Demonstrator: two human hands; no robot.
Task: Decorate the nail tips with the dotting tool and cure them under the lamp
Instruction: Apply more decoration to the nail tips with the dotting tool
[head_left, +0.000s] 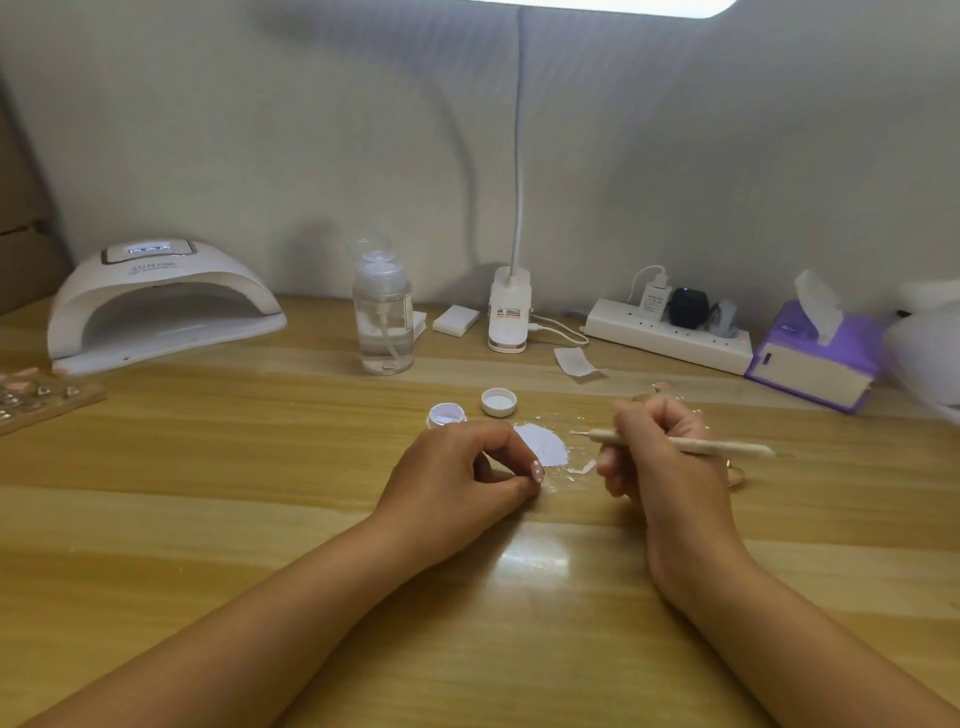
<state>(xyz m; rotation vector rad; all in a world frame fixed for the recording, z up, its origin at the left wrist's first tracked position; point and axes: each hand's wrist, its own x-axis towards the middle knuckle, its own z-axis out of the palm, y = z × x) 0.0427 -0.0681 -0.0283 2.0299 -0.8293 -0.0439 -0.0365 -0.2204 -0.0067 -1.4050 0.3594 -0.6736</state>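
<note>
A nail-tip board (31, 400) (cut off at the left edge) lay near the curing lamp (161, 306). An open jar (447, 414) stood behind the left hand (462, 478), whose thumb and forefinger pinched a nail tip (536, 472). The right hand (660, 457) curled round the dotting tool (691, 444), its point blurred.

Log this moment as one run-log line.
left hand: pinches nail tip | right hand: grips dotting tool | tool end: apart from nail tip | lamp: far left, display lit
</note>
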